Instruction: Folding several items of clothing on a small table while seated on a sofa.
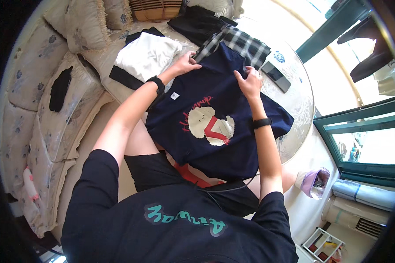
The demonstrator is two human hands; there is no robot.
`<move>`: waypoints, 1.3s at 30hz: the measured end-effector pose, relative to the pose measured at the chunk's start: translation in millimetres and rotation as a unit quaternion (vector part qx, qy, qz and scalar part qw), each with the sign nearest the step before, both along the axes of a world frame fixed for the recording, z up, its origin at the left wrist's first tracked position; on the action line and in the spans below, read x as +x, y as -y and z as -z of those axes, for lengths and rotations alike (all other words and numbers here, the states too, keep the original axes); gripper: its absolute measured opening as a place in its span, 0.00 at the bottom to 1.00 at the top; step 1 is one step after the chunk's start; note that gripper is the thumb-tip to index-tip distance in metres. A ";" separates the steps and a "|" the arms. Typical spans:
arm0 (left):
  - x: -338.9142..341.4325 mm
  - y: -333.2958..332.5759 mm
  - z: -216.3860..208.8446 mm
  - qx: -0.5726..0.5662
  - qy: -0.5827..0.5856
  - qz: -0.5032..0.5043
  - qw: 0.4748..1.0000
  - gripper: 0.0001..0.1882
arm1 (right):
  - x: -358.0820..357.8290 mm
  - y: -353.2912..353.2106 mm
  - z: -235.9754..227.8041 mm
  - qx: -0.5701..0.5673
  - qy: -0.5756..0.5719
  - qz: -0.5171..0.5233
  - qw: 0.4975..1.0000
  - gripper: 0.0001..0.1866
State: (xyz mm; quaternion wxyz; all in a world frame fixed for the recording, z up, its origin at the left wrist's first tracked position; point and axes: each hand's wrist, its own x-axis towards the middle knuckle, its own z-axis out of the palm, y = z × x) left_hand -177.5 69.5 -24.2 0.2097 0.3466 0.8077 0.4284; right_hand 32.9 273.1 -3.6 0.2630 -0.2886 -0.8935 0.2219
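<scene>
A navy T-shirt (245, 118) with a white dog print is spread in front of me, its near part hanging over the table edge above my lap. At the shirt's far left edge, my left hand (185, 64) is closed on the fabric. My right hand (251, 84) grips the cloth at the far right, thumb apart from the curled fingers, whose tips are partly hidden. The dark fabric between the hands reaches up over a black-and-white plaid garment (245, 44). A white folded garment (145, 56) lies left of my left hand, on top of black cloth.
Right of my right hand, a phone (276, 76) lies on the round table with a patterned cover (296, 116). Black clothing (197, 24) and a woven basket (156, 9) are at the back. A sofa (26, 140) stands left; a purple-lined bin (314, 182) is at right.
</scene>
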 end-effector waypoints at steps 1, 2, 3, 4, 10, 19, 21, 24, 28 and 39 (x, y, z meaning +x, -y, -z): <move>-2.2 -5.6 7.2 -0.004 -0.014 0.009 1.000 0.35 | -5.7 0.3 0.5 -0.001 0.057 0.035 0.998 0.34; -3.7 -7.3 10.2 -0.004 -0.012 0.009 1.000 0.35 | -10.9 -2.1 0.1 -0.001 0.059 0.035 0.998 0.34; -5.0 -8.6 13.0 -0.009 -0.025 0.008 1.000 0.32 | -17.2 -4.5 -0.9 -0.022 0.075 0.036 0.996 0.33; -6.2 -9.4 15.4 -0.014 -0.039 0.007 0.999 0.29 | -21.3 -5.7 -1.2 -0.043 0.091 0.037 0.994 0.32; -15.7 -7.3 20.8 0.022 -0.045 0.076 0.996 0.09 | -35.1 0.3 -14.1 0.022 0.049 0.036 0.998 0.17; -3.7 8.3 -10.3 0.089 0.145 0.149 0.974 0.09 | 16.0 24.6 -38.8 -0.013 -0.142 -0.157 0.977 0.15; 14.8 12.5 -29.4 0.083 0.169 0.155 0.970 0.11 | 45.2 37.3 -42.3 0.020 -0.132 -0.201 0.970 0.15; 35.8 31.6 -44.4 0.009 0.153 0.173 0.973 0.18 | 81.7 60.0 -40.1 0.059 -0.089 -0.275 0.956 0.16; 41.7 49.6 -29.7 -0.030 -0.012 0.244 0.969 0.26 | 108.6 76.5 -19.0 0.115 -0.009 -0.350 0.930 0.17; 77.2 52.9 -31.0 -0.077 -0.403 0.344 0.845 0.18 | 134.3 78.2 -13.0 0.266 0.037 -0.305 0.914 0.24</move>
